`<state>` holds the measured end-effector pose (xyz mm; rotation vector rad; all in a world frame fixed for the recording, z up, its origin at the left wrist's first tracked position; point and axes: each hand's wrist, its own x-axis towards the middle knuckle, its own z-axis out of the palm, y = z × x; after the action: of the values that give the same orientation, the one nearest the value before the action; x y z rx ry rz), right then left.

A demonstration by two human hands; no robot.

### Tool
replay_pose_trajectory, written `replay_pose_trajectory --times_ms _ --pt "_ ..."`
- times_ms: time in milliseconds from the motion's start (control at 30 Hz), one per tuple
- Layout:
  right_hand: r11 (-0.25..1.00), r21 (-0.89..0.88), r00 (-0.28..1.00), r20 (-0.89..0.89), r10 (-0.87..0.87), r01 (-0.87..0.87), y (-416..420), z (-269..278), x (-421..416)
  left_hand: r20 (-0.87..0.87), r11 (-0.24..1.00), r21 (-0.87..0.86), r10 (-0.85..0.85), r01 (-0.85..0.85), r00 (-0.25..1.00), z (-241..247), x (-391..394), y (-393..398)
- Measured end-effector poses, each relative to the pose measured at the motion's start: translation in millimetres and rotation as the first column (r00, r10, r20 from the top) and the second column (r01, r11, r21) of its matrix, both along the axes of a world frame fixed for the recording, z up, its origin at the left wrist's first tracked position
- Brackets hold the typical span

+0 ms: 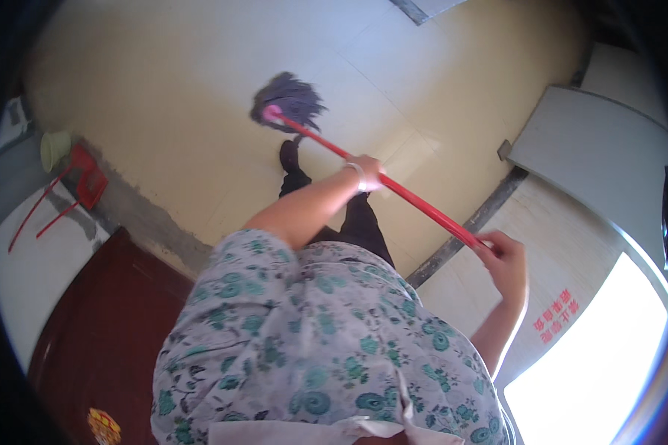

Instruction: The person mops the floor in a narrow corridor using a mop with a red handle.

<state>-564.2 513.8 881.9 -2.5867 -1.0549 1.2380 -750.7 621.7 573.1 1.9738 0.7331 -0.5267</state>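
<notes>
A string mop with a long red handle [423, 207] slants across in front of me. Its dark grey mop head [298, 100] rests on the tiled floor just beyond my shoe, joined to the handle by a pink collar [272, 113]. My left hand [367, 169], with a pale band at the wrist, grips the handle around its middle. Higher up, at the handle's top end, my right hand [501, 258] is closed on it.
At the left wall stand a red dustpan and brush set [91, 178] and a pale green bucket [54, 150]. A dark red door [106, 311] is at lower left. On the right are a grey panel [590, 139], a wall bearing red writing [556, 315] and a bright window [595, 361].
</notes>
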Motion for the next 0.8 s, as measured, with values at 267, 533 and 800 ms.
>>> replay_pose_trajectory --times_ms 267,533,800 --pt "0.950 0.006 0.945 -0.103 0.311 -0.312 31 -98 -132 -0.022 0.972 0.224 0.073 -0.066 0.997 -109 -204 15" --pt "0.963 0.106 0.965 0.113 0.235 -0.247 -13 -47 -86 -0.179 0.990 0.131 0.065 -0.042 0.982 -67 -112 -25" --pt "0.958 0.010 0.854 0.456 0.251 -0.287 -54 77 -4 0.093 0.998 -0.058 0.017 -0.012 0.996 35 96 -77"
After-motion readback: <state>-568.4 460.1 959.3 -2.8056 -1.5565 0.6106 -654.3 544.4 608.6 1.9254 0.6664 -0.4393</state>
